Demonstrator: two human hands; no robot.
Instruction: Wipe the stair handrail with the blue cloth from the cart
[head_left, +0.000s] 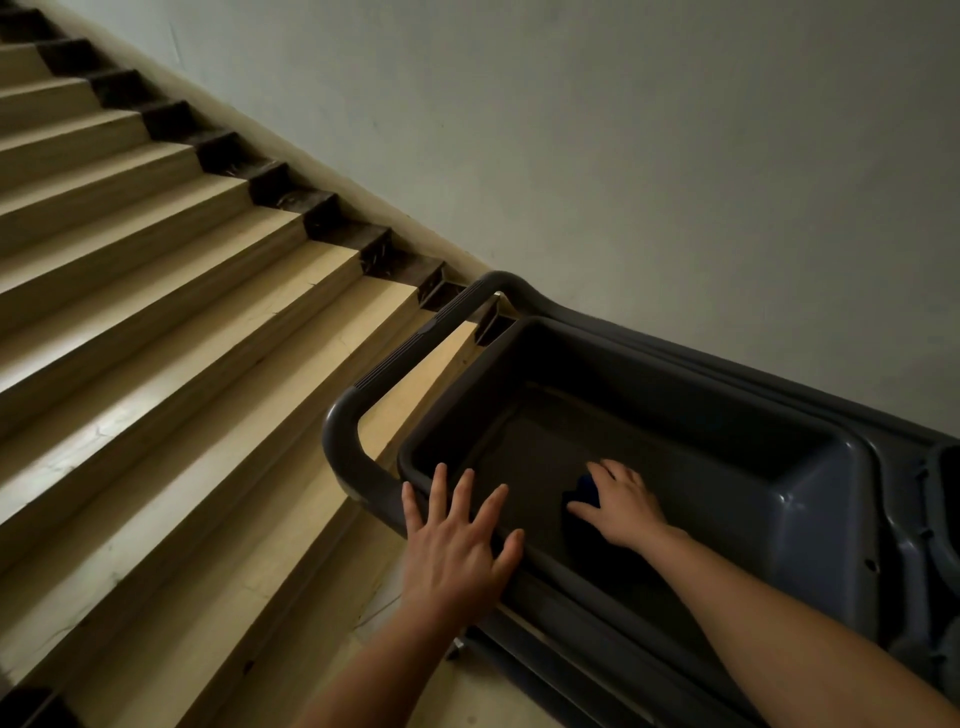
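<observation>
Dim light throughout; a soft sheen catches the stair treads (156, 332) at left, the cart tray (649, 415) sinks into shadow, and wide-angle bending tilts the edges.

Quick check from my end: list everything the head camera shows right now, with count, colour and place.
Plastic utility cart: one, dark grey, lower right against the wall.
Cart push handle: one, dark grey, ribbed, at the cart's stair end.
Blue cloth: one, dark blue, in the cart's top tray, mostly hidden by the hand.
Stairs: one flight, tan treads, dark edging, left, rising away.
Wall: pale grey, upper right.
Handrail: not visible.
Left hand: open, spread on the tray's near rim.
Right hand: inside the tray, on the cloth; grip unclear.
</observation>
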